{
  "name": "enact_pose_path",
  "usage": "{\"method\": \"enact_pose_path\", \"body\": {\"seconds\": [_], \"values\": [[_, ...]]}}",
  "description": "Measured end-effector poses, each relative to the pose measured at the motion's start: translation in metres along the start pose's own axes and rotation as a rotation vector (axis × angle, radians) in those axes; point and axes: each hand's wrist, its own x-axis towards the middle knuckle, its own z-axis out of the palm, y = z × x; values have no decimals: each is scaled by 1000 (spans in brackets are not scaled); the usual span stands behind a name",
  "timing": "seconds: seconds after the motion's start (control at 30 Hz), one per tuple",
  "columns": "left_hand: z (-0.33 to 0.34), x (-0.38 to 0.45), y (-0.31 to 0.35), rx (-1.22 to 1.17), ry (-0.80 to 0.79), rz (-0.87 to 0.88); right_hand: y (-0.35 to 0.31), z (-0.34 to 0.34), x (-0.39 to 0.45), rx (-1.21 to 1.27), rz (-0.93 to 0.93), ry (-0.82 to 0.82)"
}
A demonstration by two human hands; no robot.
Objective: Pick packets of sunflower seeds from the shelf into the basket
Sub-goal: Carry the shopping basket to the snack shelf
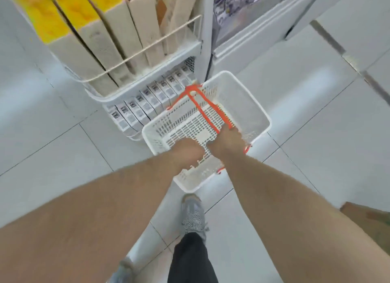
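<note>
Left hand (pixel 187 151) on near basket (pixel 251 97) rim, finger state impossible to tell. Right hand (pixel 229 140) clenched round orange handles (pixel 207 111). Beyond fingertips: basket floor bare, nothing picked yet. Farther, past fingers: shelf (pixel 147 76) with rows of boxes (pixel 145 105); no seed packets identifiable. Whole task left.

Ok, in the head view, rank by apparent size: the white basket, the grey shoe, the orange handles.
1. White basket.
2. Grey shoe, though nearer the camera.
3. Orange handles, thin; right hand grips them.
</note>
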Motion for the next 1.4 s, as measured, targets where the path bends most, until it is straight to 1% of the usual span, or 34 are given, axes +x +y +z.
{"method": "enact_pose_path", "body": {"seconds": [0.07, 0.13, 0.23, 0.27, 0.3, 0.37, 0.43, 0.53, 0.63, 0.73, 0.8, 0.9, 1.0, 1.07, 1.27, 1.4], "values": [[12, 27, 2, -269, 15, -103, -3, 14, 32, -2, 27, -20], [22, 50, 0, -514, -5, -188, -8, 25, 60, -20, 61, -12], [27, 74, -5, -918, 4, -290, -11, 33, 95, -29, 121, -21], [28, 78, -7, -1019, 19, -308, -11, 35, 104, -31, 137, -45], [28, 82, -9, -1056, 29, -316, -10, 37, 113, -29, 146, -71], [30, 86, -12, -960, 25, -322, -9, 36, 123, -4, 149, -110], [31, 86, -15, -848, 24, -317, -9, 33, 125, 28, 106, -97], [28, 76, -17, -771, 20, -306, -13, 25, 116, 185, 16, -130], [20, 55, -16, -665, 61, -258, -24, 22, 83, 377, 8, -302], [8, 26, -24, -640, 74, -184, -43, 36, 34, 414, -44, -405], [-1, 0, -40, -670, 100, -184, -57, 49, 0, 462, -54, -453], [-18, -45, -82, -782, 161, -205, -79, 62, -53, 507, -18, -530], [-37, -96, -132, -879, 191, -218, -106, 71, -108, 464, -11, -543], [-55, -130, -167, -917, 211, -194, -130, 80, -148, 434, -19, -560], [-96, -245, -283, -1081, 352, -128, -201, 127, -304, 352, -187, -634], [-111, -332, -373, -1263, 467, -86, -245, 162, -420, 294, -325, -691]]}}
